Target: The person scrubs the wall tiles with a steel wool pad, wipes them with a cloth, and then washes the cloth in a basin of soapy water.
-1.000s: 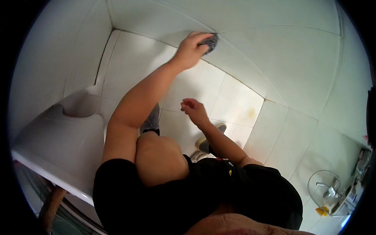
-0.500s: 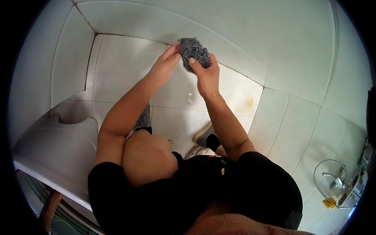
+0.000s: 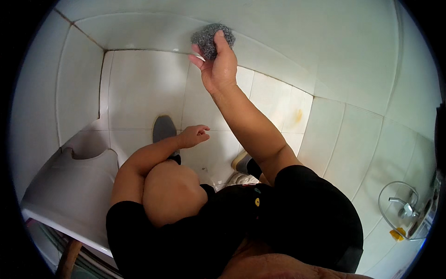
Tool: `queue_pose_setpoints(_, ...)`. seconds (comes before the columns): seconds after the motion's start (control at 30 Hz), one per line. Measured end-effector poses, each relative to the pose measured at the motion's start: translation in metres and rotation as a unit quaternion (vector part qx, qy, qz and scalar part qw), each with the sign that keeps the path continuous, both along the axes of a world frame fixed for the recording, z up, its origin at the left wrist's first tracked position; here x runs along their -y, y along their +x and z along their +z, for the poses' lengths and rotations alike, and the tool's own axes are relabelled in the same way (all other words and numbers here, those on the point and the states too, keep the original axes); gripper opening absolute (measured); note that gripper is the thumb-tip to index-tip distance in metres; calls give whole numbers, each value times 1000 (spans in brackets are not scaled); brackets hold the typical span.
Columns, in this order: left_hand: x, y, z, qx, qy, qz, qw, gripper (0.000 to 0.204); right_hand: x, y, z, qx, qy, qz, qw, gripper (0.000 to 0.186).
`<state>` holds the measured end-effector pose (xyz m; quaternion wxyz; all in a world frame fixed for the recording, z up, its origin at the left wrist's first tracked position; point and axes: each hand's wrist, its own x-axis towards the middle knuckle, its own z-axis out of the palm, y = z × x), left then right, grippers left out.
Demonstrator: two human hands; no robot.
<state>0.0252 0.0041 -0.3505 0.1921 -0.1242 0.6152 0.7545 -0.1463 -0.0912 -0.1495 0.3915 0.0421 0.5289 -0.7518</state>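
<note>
A grey steel wool scouring pad (image 3: 204, 39) is held in my right hand (image 3: 223, 65), up by the tiled wall beyond the floor. My right thumb lies over the pad and two fingertips show below its left side. Whether the pad touches the wall I cannot tell. My left hand (image 3: 193, 136) hangs above the floor in front of my bent knee, near my grey shoe (image 3: 164, 128). Its fingers are loosely bent and apart, with nothing in them.
Pale tiled wall (image 3: 288, 42) rises ahead, meeting the white tiled floor (image 3: 144, 88). To the left stands a grey-white plastic stool (image 3: 83, 186) with a wooden handle (image 3: 69, 258) below it. A metal tap (image 3: 408, 210) with a hose and a yellow item (image 3: 397, 234) sit at the right.
My right hand has carried the scouring pad forward and left to the wall. My left hand has let go of the pad and drawn back towards my knee.
</note>
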Motion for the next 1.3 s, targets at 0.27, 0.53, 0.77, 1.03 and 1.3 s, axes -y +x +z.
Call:
queue_pose_setpoints(0.27,6,1,16,-29,-29,4,999,45,-105,-120,-30,-27,64,-273,960,20)
queue_pose_setpoints(0.53,5,-7,15,-14,-9,-6,1000,47,-67,-76,2,-93,70,-127,985,18)
queue_pose_setpoints(0.77,-2,6,-3,23,14,-1,1000,46,-128,-131,-5,-167,132,-188,959,18)
queue_pose_setpoints(1.03,23,-17,39,47,70,99,991,42,-180,-186,4,-159,178,-280,930,19)
queue_pose_setpoints(1.3,116,-13,176,-15,-149,300,942,43,-222,-226,22,-143,171,-217,950,23)
